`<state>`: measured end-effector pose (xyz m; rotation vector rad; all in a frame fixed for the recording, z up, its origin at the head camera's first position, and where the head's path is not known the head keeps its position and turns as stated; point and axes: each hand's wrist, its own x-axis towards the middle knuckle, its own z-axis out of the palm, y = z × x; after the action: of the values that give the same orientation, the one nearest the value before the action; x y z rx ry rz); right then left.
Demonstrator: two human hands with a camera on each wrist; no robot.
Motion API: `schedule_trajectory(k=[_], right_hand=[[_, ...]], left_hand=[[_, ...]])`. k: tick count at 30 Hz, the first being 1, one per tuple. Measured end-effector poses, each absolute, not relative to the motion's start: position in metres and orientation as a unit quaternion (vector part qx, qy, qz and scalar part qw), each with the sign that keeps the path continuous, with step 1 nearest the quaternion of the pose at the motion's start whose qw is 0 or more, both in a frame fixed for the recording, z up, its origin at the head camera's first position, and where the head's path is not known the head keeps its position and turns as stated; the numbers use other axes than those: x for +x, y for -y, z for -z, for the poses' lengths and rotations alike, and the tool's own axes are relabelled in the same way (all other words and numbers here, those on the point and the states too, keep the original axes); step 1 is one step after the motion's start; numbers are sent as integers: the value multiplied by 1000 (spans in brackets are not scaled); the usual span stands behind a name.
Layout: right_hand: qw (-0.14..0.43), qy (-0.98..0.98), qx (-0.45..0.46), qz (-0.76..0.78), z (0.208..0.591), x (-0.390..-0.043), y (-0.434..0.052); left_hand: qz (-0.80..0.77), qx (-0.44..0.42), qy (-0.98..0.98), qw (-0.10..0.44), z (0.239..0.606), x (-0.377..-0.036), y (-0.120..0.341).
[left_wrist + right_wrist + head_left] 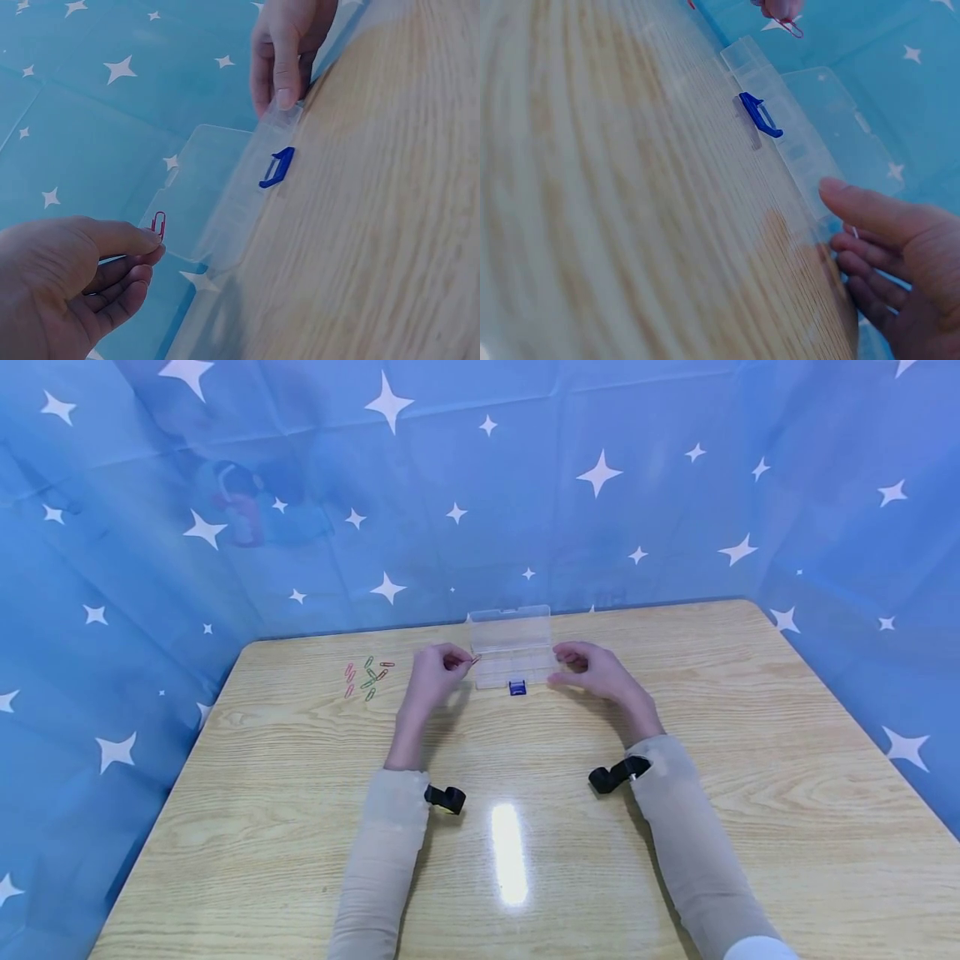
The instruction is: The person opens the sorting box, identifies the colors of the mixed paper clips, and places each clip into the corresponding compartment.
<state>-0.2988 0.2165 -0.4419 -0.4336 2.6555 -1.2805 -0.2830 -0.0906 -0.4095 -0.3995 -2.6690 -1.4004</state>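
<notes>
Wooden table [750, 793]; blue star-print curtain [675, 485] behind, light glare.

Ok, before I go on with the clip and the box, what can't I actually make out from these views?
- Inside the clear box: in the head view too small, and in both wrist views seen edge-on, so its contents are unclear.
- The loose clips on the table: tiny in the head view; exact count uncertain.
- The red clip in the left hand: partly covered by the fingertips.
- The right hand: cut off by the frame edge in the right wrist view.
</notes>
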Motion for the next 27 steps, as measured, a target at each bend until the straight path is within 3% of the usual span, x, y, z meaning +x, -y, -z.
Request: schedule_trajectory(k=[27], right_hand=[[84, -887, -142, 432, 442, -298, -217]], left_hand=[[458, -151, 876, 18, 424, -285, 81]])
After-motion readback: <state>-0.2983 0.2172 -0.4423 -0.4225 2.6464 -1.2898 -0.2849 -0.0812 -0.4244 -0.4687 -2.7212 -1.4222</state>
